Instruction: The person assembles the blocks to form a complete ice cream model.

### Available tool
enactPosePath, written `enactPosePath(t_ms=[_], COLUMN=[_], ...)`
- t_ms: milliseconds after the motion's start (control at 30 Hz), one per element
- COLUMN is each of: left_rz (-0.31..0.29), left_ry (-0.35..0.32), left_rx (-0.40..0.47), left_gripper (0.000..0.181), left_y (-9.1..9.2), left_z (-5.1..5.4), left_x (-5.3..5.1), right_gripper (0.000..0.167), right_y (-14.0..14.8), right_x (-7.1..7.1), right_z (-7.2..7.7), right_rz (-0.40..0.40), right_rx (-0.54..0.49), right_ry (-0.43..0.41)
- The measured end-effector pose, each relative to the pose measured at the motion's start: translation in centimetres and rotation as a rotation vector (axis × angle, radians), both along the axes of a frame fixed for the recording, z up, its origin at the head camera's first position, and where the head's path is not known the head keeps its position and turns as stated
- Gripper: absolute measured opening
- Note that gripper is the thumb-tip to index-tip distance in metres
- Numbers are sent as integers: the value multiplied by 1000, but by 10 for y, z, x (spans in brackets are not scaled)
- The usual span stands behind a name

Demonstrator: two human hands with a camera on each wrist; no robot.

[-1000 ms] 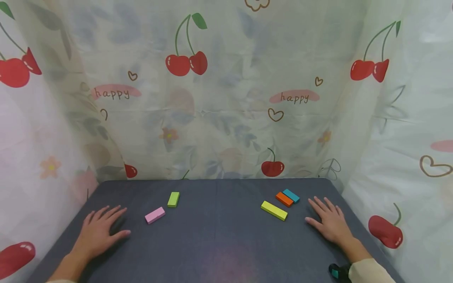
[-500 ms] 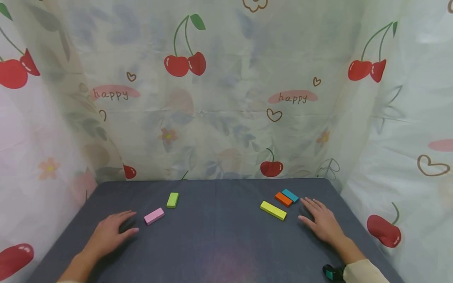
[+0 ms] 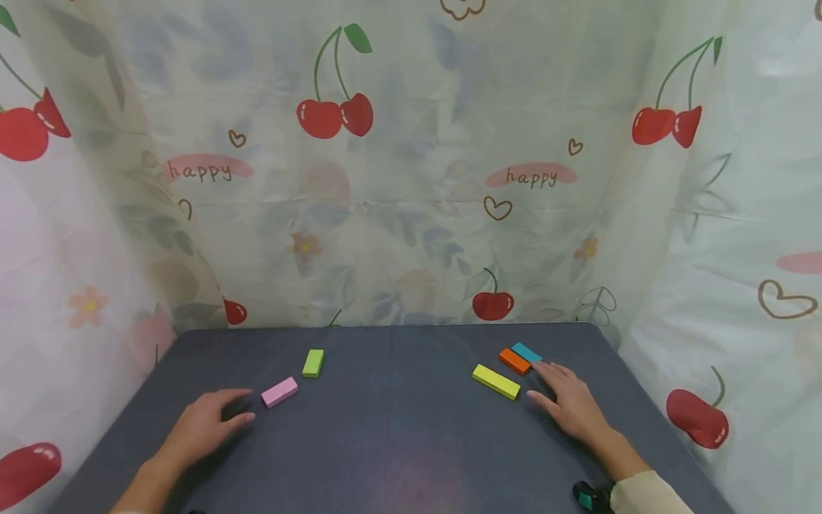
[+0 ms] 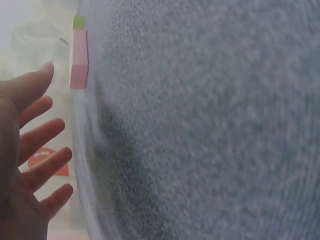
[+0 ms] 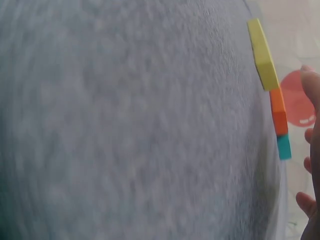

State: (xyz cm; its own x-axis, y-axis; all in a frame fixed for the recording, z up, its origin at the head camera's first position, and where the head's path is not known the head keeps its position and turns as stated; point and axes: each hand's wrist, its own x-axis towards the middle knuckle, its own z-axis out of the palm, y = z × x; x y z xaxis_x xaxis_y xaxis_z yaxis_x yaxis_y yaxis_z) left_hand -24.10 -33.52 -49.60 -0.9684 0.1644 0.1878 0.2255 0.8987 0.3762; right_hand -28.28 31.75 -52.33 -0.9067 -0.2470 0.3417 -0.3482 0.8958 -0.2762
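Observation:
Over the left part of the table, my left hand [image 3: 204, 422] is nearest a pink block [image 3: 280, 392], its fingers and thumb pointing toward it across a small gap. In the left wrist view the fingers are spread and hold nothing. A light green block [image 3: 313, 363] lies just beyond the pink one. On the other side, my right hand [image 3: 570, 404] hovers beside a long yellow block [image 3: 496, 382], an orange block [image 3: 515, 361] and a blue block [image 3: 526, 352]. Its fingertips hide the blue block's near corner; whether they touch it, I cannot tell. Orange and blue lie side by side.
A dark grey cloth-covered table [image 3: 392, 442] holds all the blocks. A pale curtain [image 3: 398, 171] with cherry prints surrounds its back and sides. A black band [image 3: 592, 496] sits at the right wrist.
My left hand has moved right toward the pink block, its fingers drawn closer together. The right hand has moved left toward the orange, blue and yellow blocks. The blocks have stayed put.

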Motion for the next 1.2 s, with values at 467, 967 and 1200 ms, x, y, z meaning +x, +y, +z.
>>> enactPosePath(t_ms=[467,967,1200], left_rz=[34,116,165], left_ry=[15,10,38], left_rx=[7,-68,-80], left_gripper=[36,32,24], left_y=[16,36,43], left_z=[0,-5,-7], left_x=[-4,-20,-22], right_gripper=[59,42,37], right_y=[-21,-33,-35], right_x=[-3,-6,-6], right_z=[-1,-5,-6], right_rz=[71,114,157], right_rx=[-38,-44,-70], right_ry=[-25,-16,45])
